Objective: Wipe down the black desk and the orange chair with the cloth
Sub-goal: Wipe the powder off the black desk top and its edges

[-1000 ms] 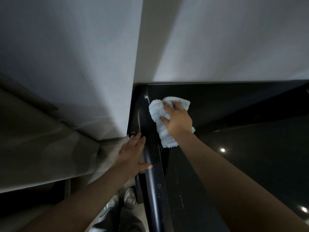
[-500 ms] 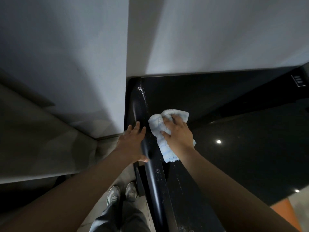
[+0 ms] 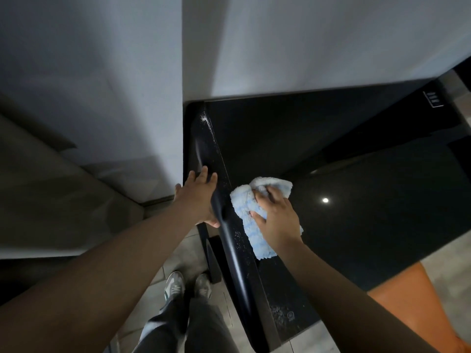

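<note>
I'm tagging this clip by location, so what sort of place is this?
Probably an office or study corner indoors: a glossy black desk against white walls, an orange chair beside it, and a tiled floor. The right hand grips a cloth on the desk.

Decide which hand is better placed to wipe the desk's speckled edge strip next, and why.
Right: the right hand grips the cloth, lying beside the speckles on the desk; the left hand only rests on the edge.

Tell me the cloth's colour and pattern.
The cloth is fluffy white with pale blue stripes, in the head view.
</note>
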`<act>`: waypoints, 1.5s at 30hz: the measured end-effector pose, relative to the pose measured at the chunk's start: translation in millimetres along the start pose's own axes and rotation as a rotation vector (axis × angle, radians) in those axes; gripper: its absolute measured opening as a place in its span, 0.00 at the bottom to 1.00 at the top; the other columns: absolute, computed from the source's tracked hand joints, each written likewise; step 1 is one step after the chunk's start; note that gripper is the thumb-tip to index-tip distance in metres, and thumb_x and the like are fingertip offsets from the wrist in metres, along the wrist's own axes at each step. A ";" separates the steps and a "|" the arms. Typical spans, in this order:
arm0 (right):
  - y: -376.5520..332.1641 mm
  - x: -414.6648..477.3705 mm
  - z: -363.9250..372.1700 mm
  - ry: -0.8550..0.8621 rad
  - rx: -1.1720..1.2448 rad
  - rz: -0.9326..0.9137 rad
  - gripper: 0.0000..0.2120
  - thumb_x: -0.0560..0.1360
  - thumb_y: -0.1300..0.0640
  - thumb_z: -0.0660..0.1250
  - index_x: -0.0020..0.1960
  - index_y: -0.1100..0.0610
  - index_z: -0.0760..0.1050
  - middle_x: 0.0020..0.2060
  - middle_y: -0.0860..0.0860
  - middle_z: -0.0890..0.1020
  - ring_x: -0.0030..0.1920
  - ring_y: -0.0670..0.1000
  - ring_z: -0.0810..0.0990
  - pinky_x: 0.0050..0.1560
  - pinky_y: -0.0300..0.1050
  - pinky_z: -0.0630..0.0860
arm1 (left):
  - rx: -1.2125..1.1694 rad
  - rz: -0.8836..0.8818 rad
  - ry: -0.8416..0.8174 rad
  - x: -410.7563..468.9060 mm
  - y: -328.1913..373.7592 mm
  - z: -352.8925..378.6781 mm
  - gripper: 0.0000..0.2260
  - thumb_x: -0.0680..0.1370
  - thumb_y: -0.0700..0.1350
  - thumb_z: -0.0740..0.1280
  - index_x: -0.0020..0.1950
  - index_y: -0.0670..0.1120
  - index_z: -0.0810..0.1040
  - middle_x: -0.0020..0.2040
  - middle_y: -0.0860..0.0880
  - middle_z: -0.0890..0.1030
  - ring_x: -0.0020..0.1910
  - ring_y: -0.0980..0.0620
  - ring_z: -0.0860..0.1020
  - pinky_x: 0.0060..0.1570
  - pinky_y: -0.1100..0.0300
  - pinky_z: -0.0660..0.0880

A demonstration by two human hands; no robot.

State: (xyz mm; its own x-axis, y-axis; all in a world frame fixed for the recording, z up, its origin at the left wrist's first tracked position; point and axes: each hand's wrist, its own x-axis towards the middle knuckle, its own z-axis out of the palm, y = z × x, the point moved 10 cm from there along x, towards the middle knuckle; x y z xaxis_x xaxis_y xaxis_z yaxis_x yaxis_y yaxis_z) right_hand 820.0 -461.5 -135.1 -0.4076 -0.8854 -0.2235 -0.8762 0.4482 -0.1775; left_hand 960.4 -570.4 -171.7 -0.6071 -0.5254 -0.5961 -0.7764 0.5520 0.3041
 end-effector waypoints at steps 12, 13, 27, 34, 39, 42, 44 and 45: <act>25.2 -69.4 15.7 -0.053 0.038 0.081 0.28 0.78 0.45 0.64 0.76 0.46 0.62 0.75 0.49 0.60 0.70 0.52 0.66 0.61 0.48 0.74 | -0.054 -0.045 -0.001 -8.0 10.1 2.9 0.56 0.64 0.65 0.74 0.79 0.50 0.40 0.78 0.47 0.36 0.77 0.38 0.40 0.71 0.34 0.54; 27.1 -73.8 16.7 -0.054 0.041 0.082 0.28 0.78 0.45 0.64 0.76 0.46 0.62 0.75 0.49 0.60 0.69 0.52 0.66 0.61 0.48 0.74 | -0.078 -0.032 0.019 -10.4 13.0 5.4 0.55 0.66 0.65 0.73 0.79 0.50 0.40 0.78 0.47 0.35 0.76 0.38 0.40 0.71 0.34 0.54; 55.7 -160.0 34.9 -0.053 0.059 0.114 0.27 0.77 0.46 0.65 0.74 0.45 0.63 0.74 0.49 0.62 0.69 0.52 0.67 0.60 0.48 0.75 | 0.086 0.051 0.102 -50.3 66.1 53.0 0.38 0.78 0.60 0.62 0.79 0.45 0.46 0.78 0.46 0.38 0.78 0.43 0.45 0.74 0.42 0.56; 68.1 -207.6 41.6 -0.057 0.087 0.129 0.26 0.77 0.48 0.66 0.74 0.46 0.65 0.74 0.49 0.62 0.69 0.52 0.67 0.64 0.47 0.73 | 0.130 0.002 0.109 -54.9 71.7 50.4 0.45 0.72 0.64 0.66 0.79 0.44 0.48 0.79 0.45 0.40 0.77 0.40 0.46 0.72 0.40 0.59; 77.4 -234.5 40.3 -0.071 0.086 0.106 0.24 0.77 0.49 0.65 0.73 0.46 0.67 0.73 0.49 0.63 0.68 0.51 0.69 0.64 0.43 0.70 | 0.144 -0.032 0.098 -56.6 72.3 55.2 0.51 0.69 0.65 0.70 0.79 0.44 0.46 0.79 0.45 0.39 0.77 0.40 0.47 0.71 0.39 0.59; 85.7 -251.8 40.1 -0.092 0.080 0.088 0.24 0.78 0.49 0.65 0.72 0.47 0.67 0.73 0.50 0.65 0.67 0.51 0.71 0.64 0.42 0.71 | 0.152 -0.032 0.094 -58.0 73.1 55.7 0.52 0.68 0.65 0.71 0.79 0.44 0.45 0.79 0.45 0.39 0.77 0.39 0.47 0.71 0.38 0.59; 92.5 -263.4 39.0 -0.099 0.078 0.106 0.24 0.78 0.49 0.66 0.73 0.46 0.67 0.73 0.49 0.66 0.67 0.50 0.72 0.63 0.42 0.72 | 0.144 -0.035 0.093 -59.0 73.9 55.5 0.52 0.68 0.64 0.72 0.79 0.44 0.45 0.79 0.45 0.39 0.77 0.39 0.47 0.71 0.38 0.60; 96.1 -267.7 37.3 -0.095 0.079 0.120 0.24 0.78 0.49 0.65 0.73 0.45 0.67 0.73 0.49 0.66 0.66 0.50 0.72 0.62 0.42 0.73 | 0.139 -0.038 0.092 -59.4 74.2 55.5 0.52 0.68 0.63 0.72 0.79 0.44 0.45 0.79 0.45 0.39 0.77 0.40 0.47 0.71 0.39 0.60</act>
State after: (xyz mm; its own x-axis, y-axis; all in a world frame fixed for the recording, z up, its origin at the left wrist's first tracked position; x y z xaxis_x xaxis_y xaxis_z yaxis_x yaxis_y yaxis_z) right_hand 854.6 -176.8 -128.0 -0.4787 -0.8109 -0.3366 -0.7982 0.5616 -0.2179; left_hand 948.3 -462.3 -155.0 -0.5958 -0.6008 -0.5329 -0.7718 0.6119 0.1730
